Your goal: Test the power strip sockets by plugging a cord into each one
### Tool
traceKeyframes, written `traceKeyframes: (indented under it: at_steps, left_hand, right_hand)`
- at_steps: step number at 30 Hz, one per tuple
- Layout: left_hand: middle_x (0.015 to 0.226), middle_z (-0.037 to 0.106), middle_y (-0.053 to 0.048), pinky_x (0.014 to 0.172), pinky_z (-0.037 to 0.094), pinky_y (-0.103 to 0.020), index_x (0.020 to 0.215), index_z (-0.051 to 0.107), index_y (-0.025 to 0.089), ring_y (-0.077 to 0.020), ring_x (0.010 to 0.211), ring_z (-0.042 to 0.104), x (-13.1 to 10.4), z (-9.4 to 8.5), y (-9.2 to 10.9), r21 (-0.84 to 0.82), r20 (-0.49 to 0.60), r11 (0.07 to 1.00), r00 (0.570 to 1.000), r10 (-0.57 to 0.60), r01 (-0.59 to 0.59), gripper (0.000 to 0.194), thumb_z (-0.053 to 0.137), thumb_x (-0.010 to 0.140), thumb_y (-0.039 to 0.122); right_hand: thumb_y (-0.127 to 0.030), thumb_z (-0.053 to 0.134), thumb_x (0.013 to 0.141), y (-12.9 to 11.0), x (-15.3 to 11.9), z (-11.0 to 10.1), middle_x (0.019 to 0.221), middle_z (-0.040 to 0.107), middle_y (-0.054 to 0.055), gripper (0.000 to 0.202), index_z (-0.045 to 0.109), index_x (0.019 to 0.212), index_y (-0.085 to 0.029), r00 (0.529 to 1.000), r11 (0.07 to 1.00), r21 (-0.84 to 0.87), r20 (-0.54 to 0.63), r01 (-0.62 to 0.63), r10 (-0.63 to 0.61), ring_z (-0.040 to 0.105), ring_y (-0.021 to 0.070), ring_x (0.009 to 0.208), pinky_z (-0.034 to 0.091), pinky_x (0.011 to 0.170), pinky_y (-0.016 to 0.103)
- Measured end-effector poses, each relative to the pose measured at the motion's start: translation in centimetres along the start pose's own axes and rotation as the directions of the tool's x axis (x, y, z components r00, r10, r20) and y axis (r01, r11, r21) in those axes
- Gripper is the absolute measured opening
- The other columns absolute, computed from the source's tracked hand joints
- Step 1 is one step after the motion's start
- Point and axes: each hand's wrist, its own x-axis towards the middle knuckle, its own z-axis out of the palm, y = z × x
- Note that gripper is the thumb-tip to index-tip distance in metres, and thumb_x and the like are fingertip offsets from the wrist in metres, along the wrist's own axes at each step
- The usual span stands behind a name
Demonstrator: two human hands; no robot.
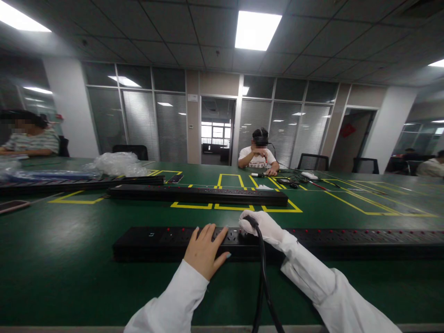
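A long black power strip [329,238] with a row of sockets and small red parts lies across the green table. Spread over its left part, my bare left hand [205,249] rests on the top with its fingers apart. My right hand [262,225], in a white glove, is closed round a black plug [250,222] at a socket just right of the left hand. Whether the plug's pins are in the socket is hidden. From the plug a thick black cable [262,273] hangs down over the table's front edge.
Behind lies another black power strip [197,194] among yellow tape outlines. Clear plastic wrap [118,164] and a phone [14,206] are on the left. A person [258,155] sits across the table near loose cables [294,180]. Another person [29,136] sits far left.
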Motion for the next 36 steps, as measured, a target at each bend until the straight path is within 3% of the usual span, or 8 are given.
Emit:
traceKeyframes:
  at_steps: [5,14,23,30,36]
  left_hand:
    - [0.120,0.048,-0.007,0.093,0.028,-0.045,0.123,0.039,0.033,-0.0257,0.110,0.042,0.0,0.1,-0.1,-0.013,-0.009,1.000,1.000,-0.009,0.009,0.052,0.049,0.074,0.047]
    - [0.119,0.048,-0.008,0.093,0.028,-0.045,0.123,0.039,0.031,-0.0260,0.111,0.041,0.0,-0.2,0.0,-0.016,0.003,1.000,1.000,-0.011,0.012,0.053,0.049,0.074,0.047]
    - [0.121,0.048,-0.009,0.093,0.029,-0.044,0.125,0.036,0.030,-0.0257,0.111,0.041,0.1,-0.8,-0.4,-0.038,0.035,0.998,0.998,0.046,-0.044,0.053,0.045,0.076,0.048]
    - [0.121,0.048,-0.009,0.091,0.030,-0.045,0.125,0.036,0.031,-0.0264,0.111,0.042,0.2,-1.0,-0.3,-0.043,0.047,0.998,0.998,0.047,-0.045,0.053,0.044,0.076,0.049]
    - [0.122,0.047,-0.009,0.092,0.029,-0.047,0.125,0.035,0.031,-0.0270,0.112,0.041,0.2,-1.2,-0.2,-0.056,0.057,0.998,0.998,0.029,-0.026,0.053,0.045,0.076,0.047]
  right_hand:
    - [-0.035,0.044,0.078,-0.2,-0.3,-0.9,0.058,0.057,-0.002,0.022,0.058,0.077,-0.018,1.000,0.995,-0.095,0.005,-0.008,0.008,0.046,0.0078,0.051,0.034,0.052,0.018]
    - [-0.037,0.043,0.080,-0.5,-0.2,-0.3,0.064,0.060,-0.001,0.022,0.057,0.078,-0.020,0.996,0.995,-0.101,0.089,-0.008,0.017,0.050,0.0091,0.056,0.034,0.054,0.018]
    - [-0.038,0.042,0.080,-0.6,-0.2,-1.1,0.063,0.061,-0.001,0.024,0.058,0.077,-0.020,0.992,0.984,-0.176,0.121,-0.006,0.028,0.052,0.0094,0.054,0.033,0.053,0.019]
    - [-0.040,0.041,0.079,-0.8,-0.2,-0.2,0.058,0.059,0.002,0.025,0.057,0.079,-0.021,0.994,0.867,-0.487,0.059,0.107,-0.090,0.051,0.0118,0.052,0.027,0.050,0.020]
    - [-0.035,0.038,0.078,-1.0,-0.1,-0.2,0.055,0.057,0.002,0.022,0.055,0.077,-0.021,0.974,0.812,-0.539,0.101,0.224,-0.202,0.049,0.0116,0.051,0.026,0.051,0.021]
